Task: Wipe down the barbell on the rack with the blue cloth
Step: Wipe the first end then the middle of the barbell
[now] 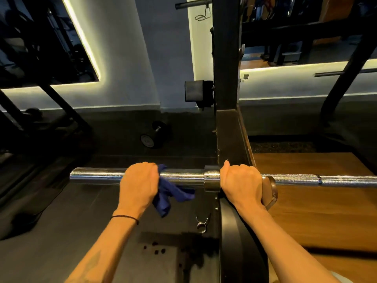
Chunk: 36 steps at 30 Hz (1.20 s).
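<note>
Bar: the barbell (pixel 183 177) lies level across the rack (pixel 226 99), under both my hands.
Left hand (pixel 138 184): curled over the sleeve, pinning the cloth (pixel 173 193) to it (loose end hangs below).
Right hand (pixel 241 185): wrapped round the bar just beside the collar (pixel 212 178).

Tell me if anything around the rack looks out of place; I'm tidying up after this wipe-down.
A spring collar clip lies loose on the floor below the barbell, not on the sleeve. A dumbbell sits by the wall. Dark specks dot the floor near the rack's base.
</note>
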Available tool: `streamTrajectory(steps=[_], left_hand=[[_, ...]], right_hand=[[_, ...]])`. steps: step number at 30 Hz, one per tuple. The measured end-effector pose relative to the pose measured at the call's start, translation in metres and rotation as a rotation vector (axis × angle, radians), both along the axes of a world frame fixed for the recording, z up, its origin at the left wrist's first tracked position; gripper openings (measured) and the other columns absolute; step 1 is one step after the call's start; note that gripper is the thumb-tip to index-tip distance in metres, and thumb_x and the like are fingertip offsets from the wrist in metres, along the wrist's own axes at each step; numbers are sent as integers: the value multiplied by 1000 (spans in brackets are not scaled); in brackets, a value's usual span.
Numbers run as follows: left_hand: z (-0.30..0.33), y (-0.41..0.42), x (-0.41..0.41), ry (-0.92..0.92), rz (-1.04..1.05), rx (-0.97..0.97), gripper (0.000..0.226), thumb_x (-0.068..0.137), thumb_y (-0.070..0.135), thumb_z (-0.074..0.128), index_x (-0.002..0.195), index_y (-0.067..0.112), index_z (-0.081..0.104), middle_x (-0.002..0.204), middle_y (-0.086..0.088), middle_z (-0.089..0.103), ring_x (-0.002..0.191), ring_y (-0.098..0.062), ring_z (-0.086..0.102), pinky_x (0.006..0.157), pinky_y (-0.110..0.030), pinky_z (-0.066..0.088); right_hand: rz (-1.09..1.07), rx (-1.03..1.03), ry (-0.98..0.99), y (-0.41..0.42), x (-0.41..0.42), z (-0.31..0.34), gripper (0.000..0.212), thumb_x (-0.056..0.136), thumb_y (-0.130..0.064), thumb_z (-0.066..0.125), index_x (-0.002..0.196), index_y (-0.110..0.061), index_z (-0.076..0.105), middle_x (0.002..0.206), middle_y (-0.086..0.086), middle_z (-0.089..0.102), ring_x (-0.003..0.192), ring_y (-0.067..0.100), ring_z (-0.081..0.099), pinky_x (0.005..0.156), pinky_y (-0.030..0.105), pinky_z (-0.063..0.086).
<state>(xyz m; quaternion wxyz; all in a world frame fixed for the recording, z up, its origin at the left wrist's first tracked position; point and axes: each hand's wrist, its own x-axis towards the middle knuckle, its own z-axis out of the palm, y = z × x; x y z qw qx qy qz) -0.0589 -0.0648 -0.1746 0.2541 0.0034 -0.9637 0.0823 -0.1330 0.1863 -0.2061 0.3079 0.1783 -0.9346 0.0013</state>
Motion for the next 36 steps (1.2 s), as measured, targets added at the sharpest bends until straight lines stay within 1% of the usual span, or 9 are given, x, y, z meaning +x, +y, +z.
streamTrajectory(steps=[4,8,10,13,15,21,25,31,36], left_hand=[[-2,-52,11,6,209,4,26,82,18,37,66,10,56,54,-13,54,51,-37,56,76,-52,52],[-7,14,-10,44,193,33,22,74,19,70,68,15,49,57,-10,52,50,-33,50,54,-38,36],[-10,60,-17,93,44,88,16,82,28,57,72,16,55,62,-7,56,51,-29,50,52,-37,37],[-7,83,-21,71,-83,285,39,98,39,30,86,21,63,75,3,61,64,-19,55,64,-36,42],[-16,53,-18,21,-125,218,40,98,41,29,83,20,60,74,1,60,66,-21,55,66,-38,42],[-18,-93,7,-50,221,-35,33,86,24,39,69,4,60,62,-16,56,54,-37,56,51,-42,47],[-11,-59,-4,13,320,-14,16,81,9,48,66,4,53,54,-20,53,44,-38,54,44,-40,41],[-20,80,-27,102,-80,159,31,94,33,38,72,20,56,68,-2,56,59,-23,49,60,-35,25],[-25,6,-16,59,-126,149,37,95,37,39,81,12,62,71,-6,58,65,-29,54,63,-41,39]], right_hand=[[2,-42,9,-2,-1,0,38,89,-20,66,53,-7,61,45,9,54,39,28,53,45,33,47],[0,-61,84,-3,-2,-1,40,92,-11,58,52,-7,60,44,10,54,38,29,53,45,33,44],[6,-91,102,-3,-2,0,41,91,-16,52,51,-6,59,43,10,53,37,29,52,44,32,43],[21,-99,89,-3,1,2,35,86,-7,69,52,-4,60,43,11,53,36,31,51,42,33,46],[35,-90,73,-2,3,4,30,78,-9,76,54,-2,61,43,12,52,35,31,51,41,34,46],[51,-104,131,-3,-3,-2,44,94,-13,51,52,-4,59,42,11,52,36,30,51,42,33,44],[47,-141,137,-4,-4,-3,50,95,-18,42,49,-5,57,42,11,51,36,30,50,44,33,41],[37,-147,60,-4,4,5,34,79,-9,75,50,-1,58,42,14,51,35,32,51,43,34,46],[46,-105,94,-2,-2,-2,38,89,-7,64,52,-1,58,42,14,50,36,31,50,44,34,44]])
